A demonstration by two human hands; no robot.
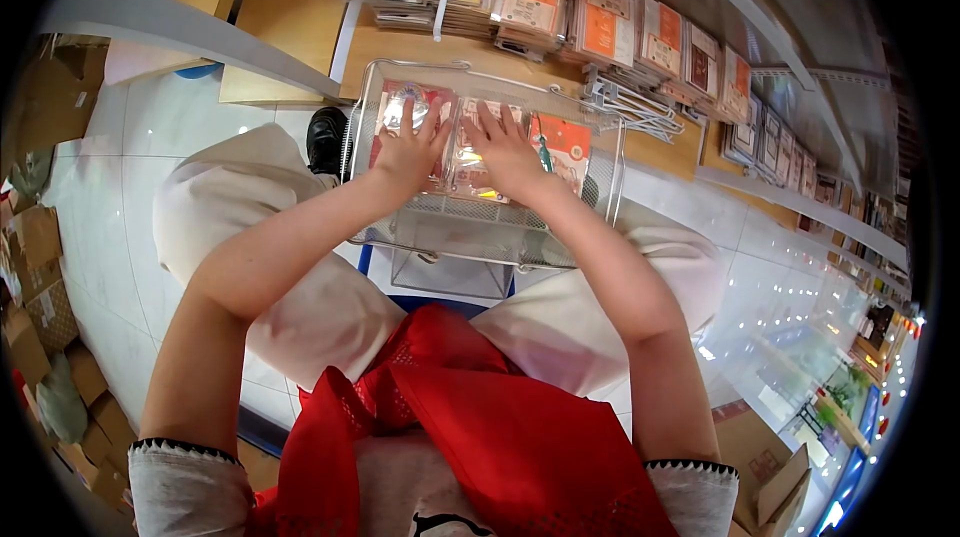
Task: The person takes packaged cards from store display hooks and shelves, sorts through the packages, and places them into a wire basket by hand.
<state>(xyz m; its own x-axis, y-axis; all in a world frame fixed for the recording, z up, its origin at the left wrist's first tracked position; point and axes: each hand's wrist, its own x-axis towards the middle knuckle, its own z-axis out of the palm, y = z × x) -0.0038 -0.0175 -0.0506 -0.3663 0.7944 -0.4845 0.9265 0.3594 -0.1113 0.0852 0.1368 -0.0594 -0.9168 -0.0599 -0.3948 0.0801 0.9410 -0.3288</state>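
Observation:
A silver wire mesh basket (440, 209) stands in front of me, between my knees. Flat packets in clear plastic lie side by side in it. My left hand (408, 149) rests with spread fingers on the red packet (437, 97) at the left. On the middle packet (467, 175), which is pale with shiny film, lies my right hand (505, 155), its fingers also apart. To its right is an orange and white packet (570, 140) with a dark green strip (543, 145) along its left side. Both palms hide parts of the packets beneath them.
Behind the basket, a wooden shelf (400, 45) carries rows of packaged stacks (530, 2). White wire hooks (640, 109) lie at its edge. Cardboard boxes (40, 282) are piled on the left, and an open carton (765, 472) stands at lower right.

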